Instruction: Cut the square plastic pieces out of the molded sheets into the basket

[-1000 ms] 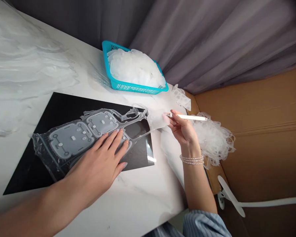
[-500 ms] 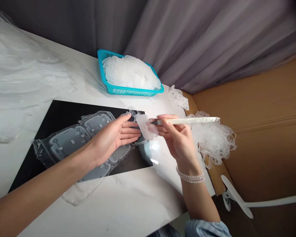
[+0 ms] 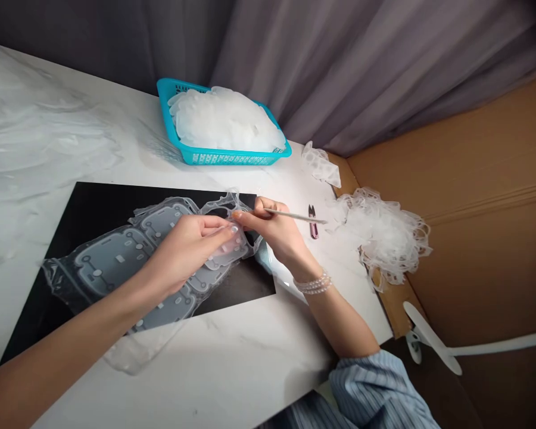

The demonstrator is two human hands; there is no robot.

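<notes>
A clear moulded silicone-like sheet (image 3: 111, 256) with rounded panels lies on a black board (image 3: 245, 292). My left hand (image 3: 196, 244) is closed at the sheet's right part, thumb and fingers pinching a translucent rounded piece (image 3: 226, 253). Just right of it, my right hand (image 3: 279, 229) is closed too, its thumb and fingertip meeting near the clear frame's edge. A slim pale-handled tool (image 3: 301, 215) sticks out of the right hand to the right; its tip is hidden. Pink thread snips (image 3: 313, 223) lie beyond the right hand.
A turquoise basket (image 3: 232, 158) heaped with translucent pieces stands at the back. Clear scraps (image 3: 384, 238) pile up on the right by a cardboard wall (image 3: 473, 208). Stacked clear sheets (image 3: 36, 143) cover the left. A grey curtain (image 3: 339, 71) hangs behind.
My left hand has gone from open and flat to a pinch. The right hand has moved left to meet it, its tool turned. The snips, hidden before, now show.
</notes>
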